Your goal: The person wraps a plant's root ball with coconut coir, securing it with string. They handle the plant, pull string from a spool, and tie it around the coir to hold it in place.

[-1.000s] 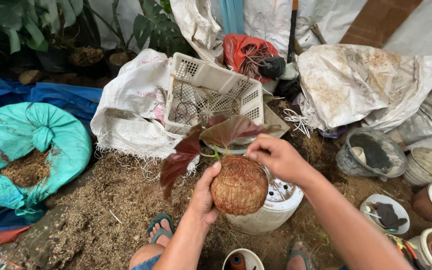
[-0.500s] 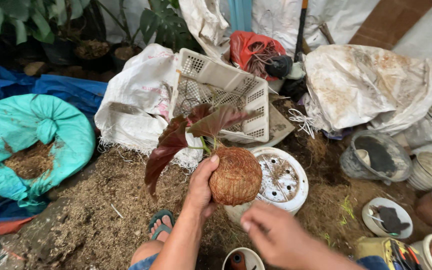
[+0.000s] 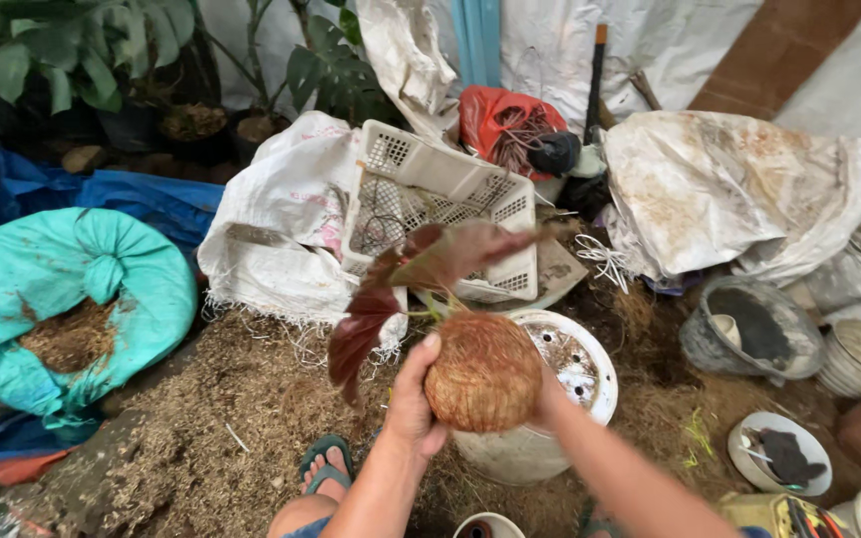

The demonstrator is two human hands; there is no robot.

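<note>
Both hands, left [image 3: 413, 399] and right [image 3: 550, 397], cup a coir-wrapped root ball [image 3: 483, 371] over the white pot's [image 3: 600, 384] open rim; its dark-red leaves [image 3: 366, 324] point up-left toward the crate [image 3: 391, 159].

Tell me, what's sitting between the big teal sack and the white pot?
In the head view, brown coir-strewn ground lies between the teal sack and the white pot, along with a foot in a green sandal.

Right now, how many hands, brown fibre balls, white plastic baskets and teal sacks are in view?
Hands: 2, the left hand and the right hand
Brown fibre ball: 1
White plastic basket: 1
Teal sack: 1
Total: 5
</note>
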